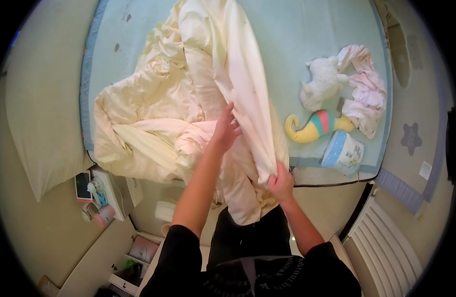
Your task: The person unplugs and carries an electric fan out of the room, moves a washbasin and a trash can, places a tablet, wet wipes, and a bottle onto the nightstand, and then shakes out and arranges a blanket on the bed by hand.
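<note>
A cream comforter (188, 94) lies bunched and folded across the bed, its near end hanging over the bed's edge down to my legs. My right hand (281, 184) is closed around the comforter's edge near the front of the bed, pulling up a long fold. Further in and to the left, my left hand (227, 130) rests against the comforter with its fingers stretched out and apart. Part of the comforter beneath that hand is hidden by my forearm.
On the light-blue mat (282, 44) at right lie a white plush toy (319, 81), a yellow seahorse plush (309, 126), a crumpled pink cloth (364, 94) and a blue-and-white pillow (342, 152). A nightstand (111, 193) with small items stands at left, a white slatted panel (386, 237) at lower right.
</note>
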Motion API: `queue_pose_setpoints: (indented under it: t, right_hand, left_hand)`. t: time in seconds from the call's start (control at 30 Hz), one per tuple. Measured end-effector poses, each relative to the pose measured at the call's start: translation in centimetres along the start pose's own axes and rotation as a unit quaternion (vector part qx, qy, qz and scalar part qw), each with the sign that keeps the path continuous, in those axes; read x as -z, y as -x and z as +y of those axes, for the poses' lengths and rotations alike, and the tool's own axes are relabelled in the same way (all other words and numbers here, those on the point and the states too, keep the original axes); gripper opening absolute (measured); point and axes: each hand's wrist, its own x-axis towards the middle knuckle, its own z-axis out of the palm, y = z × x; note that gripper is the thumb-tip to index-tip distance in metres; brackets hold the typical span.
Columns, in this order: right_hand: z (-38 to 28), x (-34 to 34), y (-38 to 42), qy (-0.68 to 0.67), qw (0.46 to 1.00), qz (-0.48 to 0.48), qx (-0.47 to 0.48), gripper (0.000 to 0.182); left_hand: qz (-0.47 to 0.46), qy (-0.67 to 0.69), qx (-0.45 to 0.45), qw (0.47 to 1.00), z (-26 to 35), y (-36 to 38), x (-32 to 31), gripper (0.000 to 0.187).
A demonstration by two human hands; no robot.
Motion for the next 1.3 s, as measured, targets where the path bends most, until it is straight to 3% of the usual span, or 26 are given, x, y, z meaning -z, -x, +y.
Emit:
queue_pose_setpoints:
  t: [0.03, 0.13, 0.2, 0.33, 0.43, 0.5, 0.57, 0.67, 0.77, 0.87, 0.93, 1.03, 1.1, 1.17, 1.23, 1.3]
  right_hand:
    - [-0.4, 0.0, 2.1, 0.017, 1.000, -0.022, 0.012, 0.027]
    - [-0.8, -1.0, 7.7, 0.049, 0.995, -0.064, 0.061, 0.017]
    - [-1.3, -2.0, 10.5, 0.015, 0.993, -0.086, 0.079, 0.017]
    - [-1.8, -1.4, 10.9, -0.023, 0.980, -0.174, 0.088, 0.019]
    - [1.0, -1.2, 8.3, -0.158, 0.973, -0.133, 0.106, 0.028]
    - [1.3, -0.2, 5.1, -0.223, 0.971, -0.083, -0.003, 0.038]
    - [-0.1, -0.2, 1.1, -0.211, 0.977, -0.019, -0.014, 0.045]
    - [-3.1, -1.6, -2.5, -0.173, 0.984, -0.015, -0.041, 0.050]
    - [-7.0, -1.5, -2.0, -0.358, 0.906, -0.096, -0.205, 0.054]
    - [-4.1, -5.1, 1.6, -0.268, 0.960, -0.063, -0.055, 0.050]
    - [-3.9, -5.6, 3.9, -0.184, 0.974, -0.128, -0.041, 0.041]
    - [-3.5, -6.7, 7.4, -0.080, 0.976, -0.204, 0.009, 0.029]
    - [-3.3, -8.1, 9.4, -0.044, 0.969, -0.228, 0.086, 0.024]
    - [-4.5, -7.4, 10.2, -0.016, 0.955, -0.277, 0.108, 0.027]
    - [-4.8, -7.3, 10.6, 0.004, 0.946, -0.302, 0.121, 0.030]
    - [-4.3, -7.7, 10.5, 0.015, 0.952, -0.282, 0.114, 0.029]
  left_hand:
    - [-0.027, 0.076, 0.070, 0.994, 0.4, 0.0, -0.7, 0.058]
    - [-0.049, -0.003, 0.023, 0.999, -2.4, -1.7, -0.4, 0.053]
    - [-0.040, -0.071, 0.049, 0.995, -3.7, -0.6, 0.0, 0.048]
    - [0.012, -0.098, 0.060, 0.993, -6.1, 2.0, 1.9, 0.039]
    - [-0.013, -0.050, 0.030, 0.998, -5.5, 4.2, 2.6, 0.038]
    - [-0.015, -0.049, 0.008, 0.999, -5.0, 5.5, 2.1, 0.038]
    - [-0.020, -0.061, -0.009, 0.998, -5.1, 6.4, 2.2, 0.038]
    - [-0.021, -0.082, -0.027, 0.996, -5.8, 7.6, 2.5, 0.038]
    - [0.008, -0.069, -0.043, 0.997, -7.3, 9.0, 3.7, 0.038]
    - [0.063, -0.085, -0.039, 0.994, -9.4, 10.9, 6.5, 0.038]
    - [0.103, -0.156, -0.014, 0.982, -11.1, 11.3, 10.1, 0.041]
    - [0.119, -0.062, -0.039, 0.990, -7.9, 11.7, 11.0, 0.047]
    - [0.142, -0.150, -0.159, 0.965, -6.4, 9.5, 10.6, 0.051]
    - [0.139, -0.258, -0.189, 0.937, -3.5, 7.2, 8.8, 0.056]
    - [0.149, -0.385, -0.248, 0.877, -1.8, 4.7, 7.9, 0.053]
    - [0.197, -0.464, -0.220, 0.835, -0.1, 3.5, 7.5, 0.044]
